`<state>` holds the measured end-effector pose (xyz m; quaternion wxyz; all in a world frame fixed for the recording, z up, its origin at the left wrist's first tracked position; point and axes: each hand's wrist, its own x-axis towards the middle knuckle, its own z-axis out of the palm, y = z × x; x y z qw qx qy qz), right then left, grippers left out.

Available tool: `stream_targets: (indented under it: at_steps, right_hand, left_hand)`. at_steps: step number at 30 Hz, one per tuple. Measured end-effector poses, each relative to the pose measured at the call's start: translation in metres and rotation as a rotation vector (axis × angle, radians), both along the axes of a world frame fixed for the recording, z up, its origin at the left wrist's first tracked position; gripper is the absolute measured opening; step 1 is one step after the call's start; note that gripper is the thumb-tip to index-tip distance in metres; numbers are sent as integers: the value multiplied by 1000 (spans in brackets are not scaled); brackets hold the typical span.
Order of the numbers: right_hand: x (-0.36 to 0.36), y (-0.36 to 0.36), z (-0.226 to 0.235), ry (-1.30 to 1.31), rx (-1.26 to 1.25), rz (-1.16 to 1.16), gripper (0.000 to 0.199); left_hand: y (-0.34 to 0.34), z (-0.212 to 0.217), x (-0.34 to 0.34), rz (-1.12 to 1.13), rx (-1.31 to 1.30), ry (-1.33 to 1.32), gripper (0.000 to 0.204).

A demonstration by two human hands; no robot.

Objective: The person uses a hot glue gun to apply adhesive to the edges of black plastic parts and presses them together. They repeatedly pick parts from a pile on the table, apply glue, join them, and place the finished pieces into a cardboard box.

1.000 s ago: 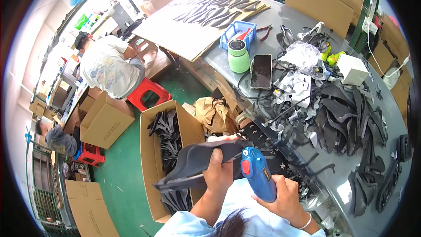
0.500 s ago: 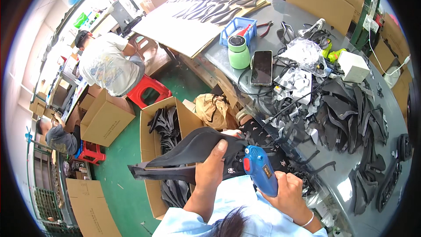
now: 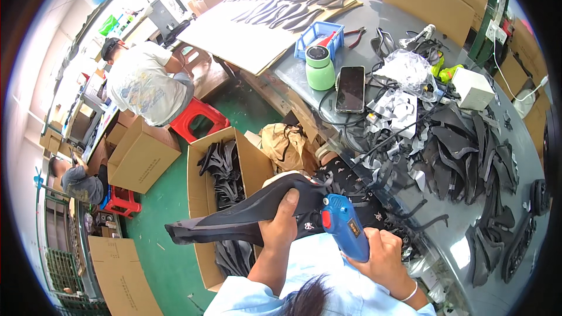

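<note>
I see the lone view coming from the wearer's head [image 3: 310, 298], through the left of two fisheye cameras, peering steeply down with the left hand [image 3: 278, 222] and right hand [image 3: 380, 256] close beneath. It faces forward over the green floor [image 3: 152, 228] and grey surface [image 3: 377, 14], straight edges bowing toward its rim.

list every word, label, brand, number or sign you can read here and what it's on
No text is clear enough to quote.
Blue handheld tool in the right hand: small label, too blurred.
Brown carton left of the nearer red stool: faint print, too small.
Cardboard sheet at lower left: faint print, too small.
Seated person's white shirt: printed pattern, no readable words.
</note>
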<state>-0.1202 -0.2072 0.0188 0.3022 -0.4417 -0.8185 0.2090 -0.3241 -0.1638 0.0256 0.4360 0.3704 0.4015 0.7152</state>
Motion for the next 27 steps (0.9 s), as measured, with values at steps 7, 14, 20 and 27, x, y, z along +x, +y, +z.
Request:
stream_targets:
  at_steps: [7, 14, 20, 27]
  right_hand:
    - [-4, 0, -2, 49, -15, 13, 55]
    - [-8, 1, -2, 100, -44, 12, 56]
    - [-5, 3, 1, 46, -7, 18, 54]
    - [-5, 3, 3, 20, 24, 14, 46]
  left_hand:
    - [-5, -5, 9, 15, -4, 5, 25]
    - [-5, 1, 12, -48, -28, -35, 22]
    - [-1, 10, -5, -158, -85, 113, 27]
    - [8, 29, -32, -428, -242, 538, 27]
